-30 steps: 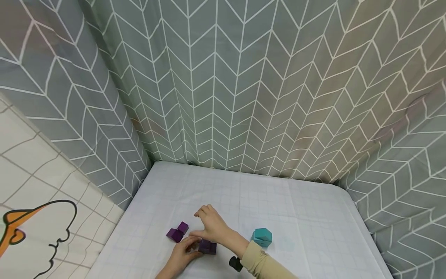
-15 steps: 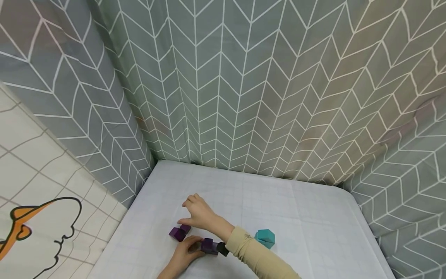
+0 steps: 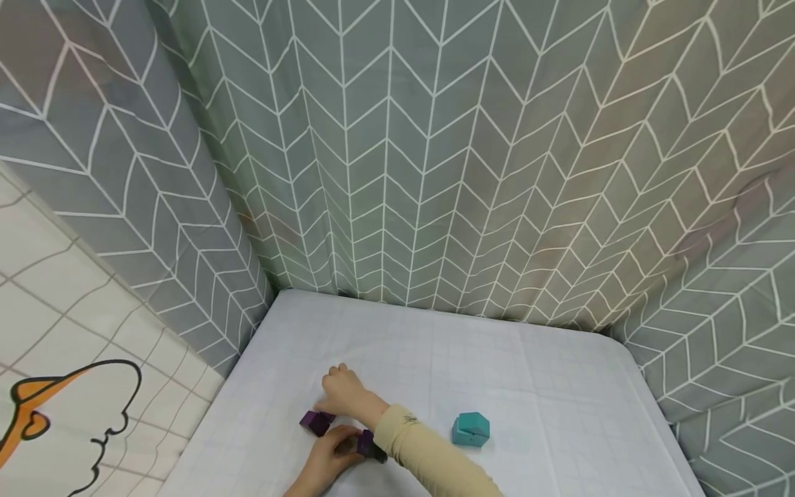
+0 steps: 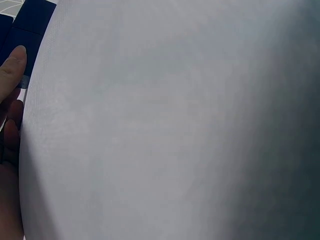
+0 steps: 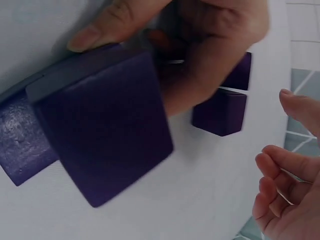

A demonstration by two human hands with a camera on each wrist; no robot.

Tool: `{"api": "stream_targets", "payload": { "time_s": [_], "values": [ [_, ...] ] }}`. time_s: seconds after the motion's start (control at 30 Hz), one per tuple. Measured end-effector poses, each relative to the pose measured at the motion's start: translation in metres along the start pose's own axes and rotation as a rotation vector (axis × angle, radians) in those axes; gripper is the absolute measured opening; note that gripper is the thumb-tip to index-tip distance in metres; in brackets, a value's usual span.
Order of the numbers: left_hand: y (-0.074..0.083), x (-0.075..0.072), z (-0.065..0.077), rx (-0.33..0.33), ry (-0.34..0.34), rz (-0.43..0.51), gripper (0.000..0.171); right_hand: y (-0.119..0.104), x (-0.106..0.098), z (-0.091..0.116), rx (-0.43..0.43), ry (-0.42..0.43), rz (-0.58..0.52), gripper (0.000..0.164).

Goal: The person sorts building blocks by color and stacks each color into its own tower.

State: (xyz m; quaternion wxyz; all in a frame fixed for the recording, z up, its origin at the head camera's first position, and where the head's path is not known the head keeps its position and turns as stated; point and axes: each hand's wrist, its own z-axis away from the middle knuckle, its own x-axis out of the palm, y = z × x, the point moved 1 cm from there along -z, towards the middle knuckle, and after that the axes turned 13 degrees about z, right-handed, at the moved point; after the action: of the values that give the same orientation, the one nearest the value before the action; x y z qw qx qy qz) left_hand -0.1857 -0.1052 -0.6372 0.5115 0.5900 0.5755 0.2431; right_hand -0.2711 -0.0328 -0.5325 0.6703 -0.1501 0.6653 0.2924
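My left hand (image 3: 329,459) grips a purple block (image 3: 365,444) near the front of the table. Close up in the right wrist view, that purple block (image 5: 105,130) has a second purple block (image 5: 25,140) against its side; the thumb lies along the top edge. The left wrist view catches only the thumb (image 4: 12,70) on the dark block (image 4: 30,30) at the left margin. Over a second group of purple blocks (image 3: 315,422), my right hand (image 3: 348,397) hangs with thumb and fingers apart, holding nothing; the right wrist view shows it (image 5: 295,195) at the right margin.
Teal blocks (image 3: 470,429) sit together right of the right forearm. A white cloth covers the table (image 3: 546,386). Patterned grey curtains (image 3: 422,138) hang at the back and sides. Part of the held blocks is hidden by the right sleeve (image 3: 428,455).
My right hand has moved left and then down toward the purple group at the left, its sleeve now crossing the held blocks. The left hand keeps its grip in nearly the same place.
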Motion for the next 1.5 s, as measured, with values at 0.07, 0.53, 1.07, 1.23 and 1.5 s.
{"api": "stream_targets", "payload": {
  "time_s": [0.07, 0.53, 1.07, 1.23, 1.5],
  "values": [
    [-0.002, -0.001, 0.001, -0.008, -0.002, 0.021, 0.032, -0.003, 0.005, -0.001, 0.010, -0.024, 0.032, 0.035],
    [-0.002, -0.001, 0.006, -0.135, -0.058, -0.016, 0.041, -0.020, 0.027, 0.004, 0.011, -0.160, 0.144, 0.032],
    [-0.002, -0.001, 0.004, -0.114, -0.056, -0.047, 0.041, -0.020, 0.035, 0.002, 0.019, -0.172, 0.124, 0.022],
    [-0.002, -0.002, 0.003, -0.103, -0.054, -0.033, 0.040, -0.020, 0.034, 0.002, 0.025, -0.163, 0.105, 0.019],
    [-0.004, -0.002, 0.001, -0.092, -0.046, -0.040, 0.040, -0.016, 0.029, 0.001, 0.017, -0.161, 0.095, 0.018]
  ]
}}
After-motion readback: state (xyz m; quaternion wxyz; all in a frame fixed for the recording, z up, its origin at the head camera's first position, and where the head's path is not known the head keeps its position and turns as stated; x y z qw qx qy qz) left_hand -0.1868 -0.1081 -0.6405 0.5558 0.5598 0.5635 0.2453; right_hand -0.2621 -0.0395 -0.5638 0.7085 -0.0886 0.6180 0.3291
